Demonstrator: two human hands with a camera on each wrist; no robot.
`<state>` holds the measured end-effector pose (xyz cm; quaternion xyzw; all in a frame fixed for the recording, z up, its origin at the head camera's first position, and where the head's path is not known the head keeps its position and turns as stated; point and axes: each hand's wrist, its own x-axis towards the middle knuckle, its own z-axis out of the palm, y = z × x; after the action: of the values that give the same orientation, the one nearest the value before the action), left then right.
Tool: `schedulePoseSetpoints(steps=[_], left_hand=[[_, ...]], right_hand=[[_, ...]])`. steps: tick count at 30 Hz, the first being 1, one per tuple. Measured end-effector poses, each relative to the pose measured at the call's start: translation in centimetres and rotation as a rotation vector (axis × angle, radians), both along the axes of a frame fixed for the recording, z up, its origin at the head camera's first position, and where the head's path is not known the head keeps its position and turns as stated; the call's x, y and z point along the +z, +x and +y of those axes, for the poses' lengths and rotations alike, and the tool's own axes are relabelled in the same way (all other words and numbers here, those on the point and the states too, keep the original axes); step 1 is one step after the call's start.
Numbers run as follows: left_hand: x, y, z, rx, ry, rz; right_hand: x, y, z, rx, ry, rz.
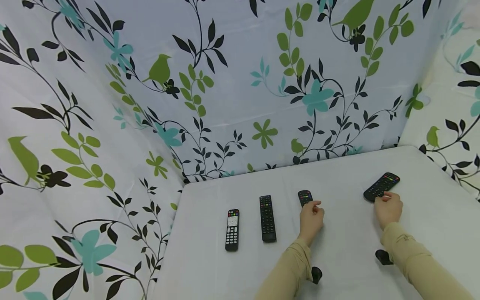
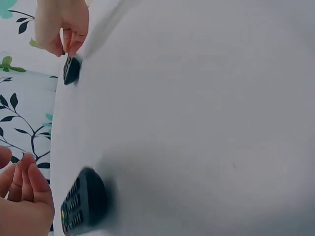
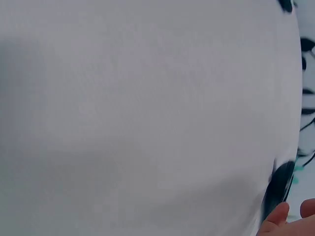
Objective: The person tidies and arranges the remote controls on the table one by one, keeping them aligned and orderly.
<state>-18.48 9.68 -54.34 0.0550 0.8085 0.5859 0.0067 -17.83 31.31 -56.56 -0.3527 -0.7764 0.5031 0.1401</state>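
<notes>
My left hand [image 1: 311, 218] hovers over the lower part of a small black remote control [image 1: 305, 196], hiding that part in the head view. In the left wrist view its loosely bent fingers [image 2: 34, 184] are apart from this remote and hold nothing. Farther right, my right hand [image 1: 388, 208] pinches the near end of another black remote control [image 1: 382, 186], which lies slanted with its far end to the right. That same remote [image 3: 279, 189] shows partly behind the fingertips in the right wrist view.
Left of my hands, a long black remote [image 1: 267, 218] and a black remote with white buttons [image 1: 232, 230] lie on the white-covered table [image 1: 210, 266]. Leaf-and-bird patterned cloth [image 1: 232, 104] rises behind the table and at both sides.
</notes>
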Motion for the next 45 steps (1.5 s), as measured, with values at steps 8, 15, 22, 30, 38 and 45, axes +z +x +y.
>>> schedulePoseSetpoints(steps=[8,15,22,30,38,45], left_hand=[[0.6,0.5,1.8,-0.063,0.051,-0.153],[0.1,0.8,2.1,-0.089,0.029,-0.171],[-0.2,0.8,1.7,-0.097,0.020,-0.211],[-0.4,0.8,1.8,-0.108,0.025,-0.211],[-0.3,1.2,2.4,-0.124,0.040,-0.221],[0.0,1.5,3.5,-0.148,0.022,-0.222]], right_hand=[[-0.7,-1.3,1.8,0.024,-0.012,-0.061],[-1.4,-1.6,2.6,0.141,0.152,-0.056],[-1.0,-1.8,3.1,0.269,0.119,-0.137],[-1.4,-1.9,3.5,0.296,0.183,-0.163],[-2.0,-0.7,4.0,0.351,0.296,-0.084],[-1.8,-0.1,3.9,0.558,0.297,-0.075]])
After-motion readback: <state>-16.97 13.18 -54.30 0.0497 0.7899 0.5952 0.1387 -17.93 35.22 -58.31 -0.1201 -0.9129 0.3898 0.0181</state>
